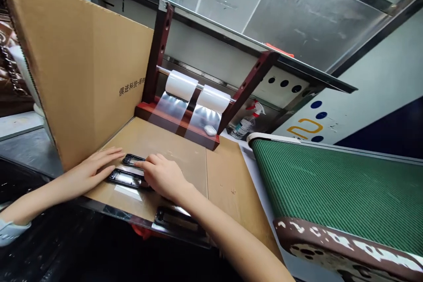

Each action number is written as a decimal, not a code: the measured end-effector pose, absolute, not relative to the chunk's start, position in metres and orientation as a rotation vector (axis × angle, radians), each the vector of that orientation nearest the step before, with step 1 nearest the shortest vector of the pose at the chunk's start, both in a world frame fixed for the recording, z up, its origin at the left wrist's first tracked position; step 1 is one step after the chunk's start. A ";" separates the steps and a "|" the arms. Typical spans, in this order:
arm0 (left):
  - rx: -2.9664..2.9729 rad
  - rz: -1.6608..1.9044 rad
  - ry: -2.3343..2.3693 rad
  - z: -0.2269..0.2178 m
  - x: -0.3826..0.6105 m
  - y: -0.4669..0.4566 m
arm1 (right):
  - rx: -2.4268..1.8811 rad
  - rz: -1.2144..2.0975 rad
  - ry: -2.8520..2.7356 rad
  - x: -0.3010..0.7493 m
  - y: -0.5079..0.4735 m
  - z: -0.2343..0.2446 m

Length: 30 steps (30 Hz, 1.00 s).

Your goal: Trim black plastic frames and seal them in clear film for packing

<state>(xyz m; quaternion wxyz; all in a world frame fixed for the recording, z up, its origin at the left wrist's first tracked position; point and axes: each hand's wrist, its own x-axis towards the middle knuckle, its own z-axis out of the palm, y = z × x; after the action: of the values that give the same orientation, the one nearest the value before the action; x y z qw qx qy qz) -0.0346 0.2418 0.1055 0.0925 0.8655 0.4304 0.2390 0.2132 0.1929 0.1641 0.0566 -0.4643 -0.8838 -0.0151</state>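
Observation:
Two long black plastic frames with clear windows lie side by side on the cardboard work surface: a far frame [129, 158] and a near frame [124, 178]. My left hand [94, 169] is open at their left ends, its fingers stretched out and the thumb tip at the near frame. My right hand [163, 174] is over their right ends, with its index fingertip on the far frame. Its other fingers are curled, and whatever they may hold is hidden. Closer to the table edge, a third black frame [176, 219] lies partly under my right forearm.
A tall cardboard panel [89, 61] stands at the left. Behind the hands, a dark red stand [178, 134] carries two rolls of clear film [181, 84]. A spray bottle [246, 123] stands beside it. A green conveyor belt [337, 185] runs along the right, and a metal shelf [264, 9] hangs above.

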 end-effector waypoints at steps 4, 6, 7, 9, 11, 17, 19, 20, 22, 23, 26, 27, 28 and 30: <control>2.499 0.637 1.231 0.098 -0.033 0.245 | -1.437 -0.019 -2.748 0.204 0.203 0.164; 2.476 0.617 1.220 0.095 -0.034 0.246 | -1.418 -0.028 -2.767 0.202 0.206 0.163; 2.469 0.610 1.217 0.093 -0.034 0.246 | -1.404 -0.033 -2.773 0.201 0.208 0.162; 2.460 0.604 1.214 0.092 -0.034 0.246 | -1.383 -0.038 -2.782 0.199 0.210 0.160; 2.457 0.601 1.212 0.091 -0.034 0.247 | -1.375 -0.042 -2.792 0.196 0.212 0.160; 2.463 0.574 1.210 0.091 -0.035 0.247 | -1.366 -0.069 -2.795 0.196 0.213 0.158; 2.463 0.561 1.210 0.091 -0.035 0.246 | -1.360 -0.083 -2.792 0.197 0.212 0.157; 2.463 0.556 1.210 0.091 -0.035 0.246 | -1.353 -0.091 -2.792 0.197 0.212 0.157; 2.462 0.552 1.212 0.092 -0.035 0.246 | -1.338 -0.106 -2.797 0.198 0.211 0.157; 2.461 0.551 1.212 0.092 -0.036 0.246 | -1.333 -0.110 -2.801 0.198 0.210 0.158; 2.462 0.548 1.208 0.093 -0.037 0.246 | -1.335 -0.107 -2.805 0.201 0.207 0.161; 2.462 0.545 1.205 0.093 -0.037 0.246 | -1.335 -0.105 -2.807 0.203 0.206 0.162; 2.463 0.543 1.203 0.093 -0.037 0.246 | -1.332 -0.103 -2.812 0.205 0.205 0.163; 2.464 0.538 1.204 0.094 -0.037 0.246 | -1.322 -0.097 -2.832 0.209 0.204 0.164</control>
<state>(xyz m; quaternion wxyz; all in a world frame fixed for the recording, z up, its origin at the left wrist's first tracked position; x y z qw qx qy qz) -0.0367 0.2462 0.0937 0.1725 0.8684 0.4243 0.1897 0.2091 0.2036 0.1642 0.0074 -0.4227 -0.9057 -0.0311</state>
